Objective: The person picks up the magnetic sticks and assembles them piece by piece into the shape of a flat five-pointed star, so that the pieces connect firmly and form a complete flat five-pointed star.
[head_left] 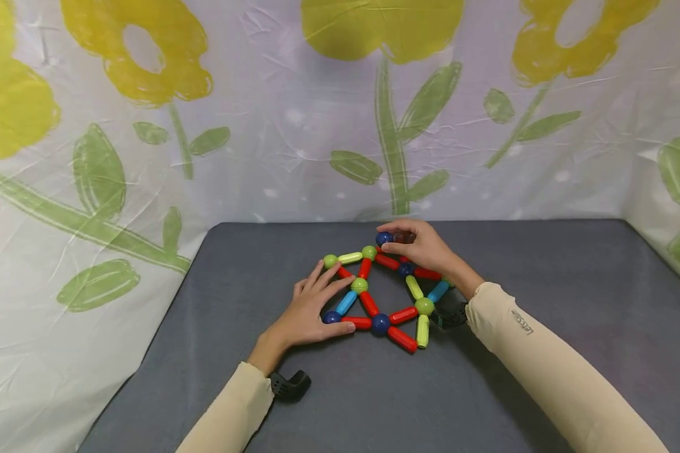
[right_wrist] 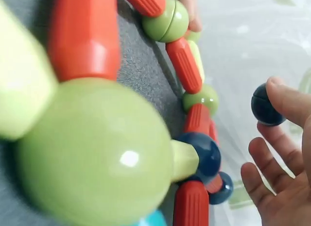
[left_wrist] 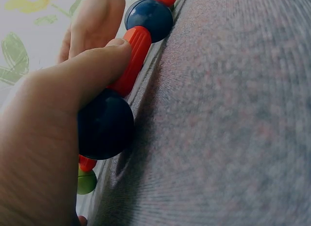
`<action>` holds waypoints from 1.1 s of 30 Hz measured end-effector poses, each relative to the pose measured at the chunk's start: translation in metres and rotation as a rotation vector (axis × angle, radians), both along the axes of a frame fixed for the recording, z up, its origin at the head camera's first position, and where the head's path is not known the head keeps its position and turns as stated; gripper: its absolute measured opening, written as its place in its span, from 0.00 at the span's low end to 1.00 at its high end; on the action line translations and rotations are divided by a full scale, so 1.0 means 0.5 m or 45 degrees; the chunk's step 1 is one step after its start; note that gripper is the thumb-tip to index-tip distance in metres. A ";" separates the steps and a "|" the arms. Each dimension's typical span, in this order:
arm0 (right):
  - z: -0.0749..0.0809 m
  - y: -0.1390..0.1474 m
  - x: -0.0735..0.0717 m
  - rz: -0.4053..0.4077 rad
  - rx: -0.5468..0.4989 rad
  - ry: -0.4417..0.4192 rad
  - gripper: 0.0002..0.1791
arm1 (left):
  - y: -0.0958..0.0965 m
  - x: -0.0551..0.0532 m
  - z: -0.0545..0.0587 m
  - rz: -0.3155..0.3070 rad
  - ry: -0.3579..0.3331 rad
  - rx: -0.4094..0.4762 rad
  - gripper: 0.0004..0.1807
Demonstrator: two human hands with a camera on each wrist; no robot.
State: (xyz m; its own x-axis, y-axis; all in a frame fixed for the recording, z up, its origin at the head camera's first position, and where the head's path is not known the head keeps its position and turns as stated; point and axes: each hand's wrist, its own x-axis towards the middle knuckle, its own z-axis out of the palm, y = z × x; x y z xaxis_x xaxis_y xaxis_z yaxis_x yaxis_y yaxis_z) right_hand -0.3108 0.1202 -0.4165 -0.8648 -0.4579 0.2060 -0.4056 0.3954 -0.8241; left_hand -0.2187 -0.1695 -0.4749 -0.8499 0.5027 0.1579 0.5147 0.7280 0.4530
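Between thumb and fingertips, my right hand [head_left: 427, 246] pinches a dark blue ball [head_left: 383, 238] over the far edge of a flat framework of coloured rods and balls. In the right wrist view the held ball [right_wrist: 265, 107] stands apart from the framework. My left hand [head_left: 308, 308] lies spread over the framework's left side, fingers nearly straight. Its thumb rests on a red rod [left_wrist: 132, 60] between two dark blue balls, the nearer ball [left_wrist: 108, 124] beside the thumb's base. Under its fingertips are a blue rod [head_left: 347, 303] and a green ball [head_left: 331, 261].
The framework's right part holds a green ball [head_left: 424, 306] joined to red, blue and yellow-green rods. Two rods, one red [head_left: 402, 340] and one yellow-green [head_left: 422, 331], meet at the near corner. A flower-printed cloth [head_left: 283, 145] hangs behind the grey table [head_left: 544, 302].
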 end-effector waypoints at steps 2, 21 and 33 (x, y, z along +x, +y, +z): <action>0.003 0.012 0.014 -0.011 -0.001 0.007 0.20 | 0.000 0.000 0.000 0.006 -0.003 -0.006 0.47; -0.034 0.113 0.135 -0.076 -0.056 0.028 0.19 | -0.001 0.001 0.002 -0.005 -0.006 0.017 0.47; -0.079 0.164 0.195 -0.139 -0.166 -0.128 0.20 | 0.013 0.001 0.005 0.023 -0.039 -0.010 0.48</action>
